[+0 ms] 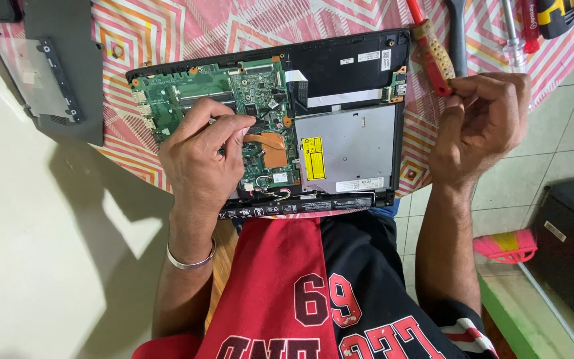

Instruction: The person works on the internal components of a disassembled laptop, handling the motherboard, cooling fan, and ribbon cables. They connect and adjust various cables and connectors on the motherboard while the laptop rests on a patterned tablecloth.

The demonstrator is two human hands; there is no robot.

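A person seated at a small table works on one opened laptop [340,73], its bottom cover off and its green motherboard [194,90] exposed on the left half of the black chassis, which lies flat on a pink, orange and white zigzag-patterned tablecloth [187,26]. The left hand [200,156] rests palm down on the motherboard, fingers curled and pinched together at their tips against the components just beside the copper heat plate [272,147]; whether anything small is held between those fingertips cannot be told. A single silver bangle [191,260] circles the left wrist, and the forearm runs straight up from the lap. The right hand [479,126] sits off the laptop's right edge, fingers bent and closed around the lower end of one screwdriver with a red and cream ribbed handle [433,56], which points away across the table. The right arm is bent, the elbow near the person's side. One silver optical drive [353,143] with a yellow label fills the laptop's lower right section. A grey removed cover panel [61,66] lies at the table's left, well apart from the hands. Further tool handles [553,13] lie at the upper right corner, and a pink broom head [506,246] rests on the tiled floor.
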